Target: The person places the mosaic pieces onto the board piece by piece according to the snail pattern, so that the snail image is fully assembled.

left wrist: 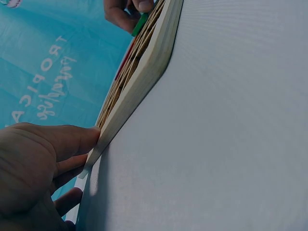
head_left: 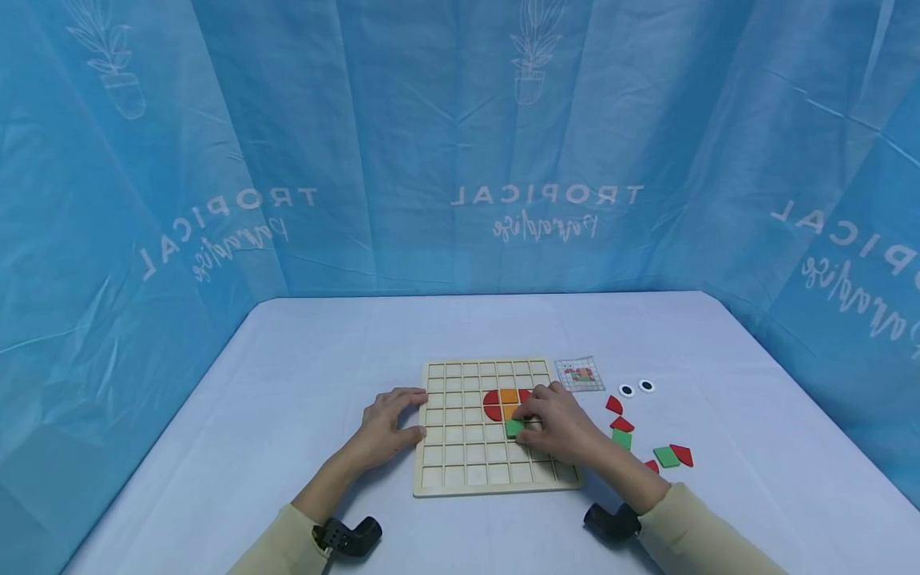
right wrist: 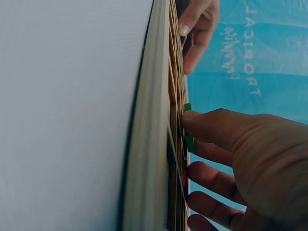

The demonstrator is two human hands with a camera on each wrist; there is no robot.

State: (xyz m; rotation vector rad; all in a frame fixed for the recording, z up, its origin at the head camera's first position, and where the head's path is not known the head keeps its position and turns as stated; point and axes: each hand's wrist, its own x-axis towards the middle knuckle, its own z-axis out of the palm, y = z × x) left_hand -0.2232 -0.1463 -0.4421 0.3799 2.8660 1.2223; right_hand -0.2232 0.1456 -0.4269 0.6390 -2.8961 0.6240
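Observation:
A pale wooden grid board [head_left: 454, 455] lies on the white table. My left hand [head_left: 384, 427] rests its thumb and fingertips along the board's left edge. Over the middle of the grid, my right hand [head_left: 564, 423] pinches a green square tile [head_left: 513, 429] between thumb and finger. The right wrist view shows this green tile [right wrist: 190, 143] tilted up from the grid. Just beyond it, orange squares [head_left: 509, 395] sit in the cells with red quarter-circle pieces [head_left: 491, 398] beside them. My right fingers partly hide the red piece on the right.
Right of the board lie loose red quarter-circles [head_left: 681, 455], green squares [head_left: 666, 457] and two round eye pieces [head_left: 627, 390]. A small printed pattern card [head_left: 580, 374] lies by the board's far right corner. Blue curtains [head_left: 460, 144] surround the table's far side and both sides.

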